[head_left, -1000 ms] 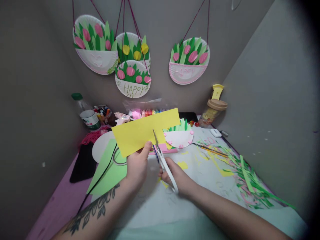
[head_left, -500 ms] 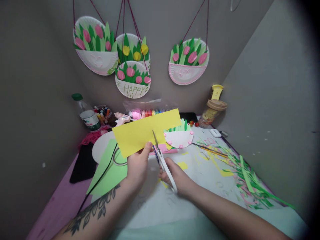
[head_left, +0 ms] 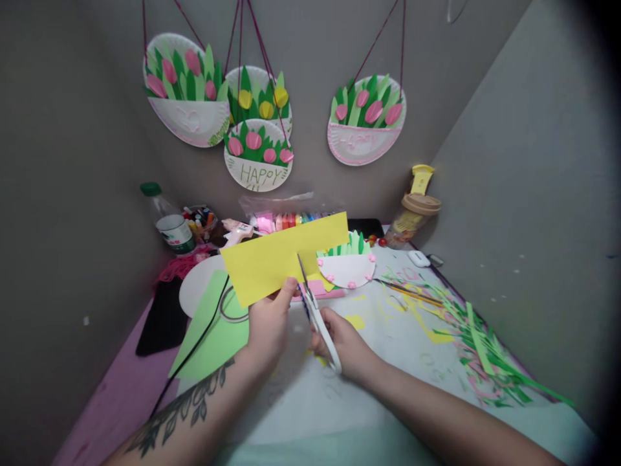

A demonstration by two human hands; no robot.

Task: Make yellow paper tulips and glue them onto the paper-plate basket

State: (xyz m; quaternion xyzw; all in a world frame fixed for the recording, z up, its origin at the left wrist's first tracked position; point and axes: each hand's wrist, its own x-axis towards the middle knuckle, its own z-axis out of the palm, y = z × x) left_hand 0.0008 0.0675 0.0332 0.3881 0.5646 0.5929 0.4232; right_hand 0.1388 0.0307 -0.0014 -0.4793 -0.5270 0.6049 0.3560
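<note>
My left hand [head_left: 269, 323] pinches the lower edge of a long yellow paper strip [head_left: 276, 259], held up above the table. My right hand [head_left: 342, 340] grips white-handled scissors [head_left: 315, 310]. Their blades point up into the strip near its middle, with a cut running upward from the lower edge. Behind the strip lies a half paper plate with pink dots and green paper leaves [head_left: 347, 265].
Green paper sheet [head_left: 213, 330] and a black cable lie at left. Green and yellow paper scraps [head_left: 475, 349] pile at right. A bottle [head_left: 167, 223], a marker tub, a glue gun and a lidded jar [head_left: 412, 217] stand at the back. Paper-plate flower baskets [head_left: 257, 152] hang on the wall.
The scissors blades have edged slightly further into the yellow strip. Both hands stay almost where they were.
</note>
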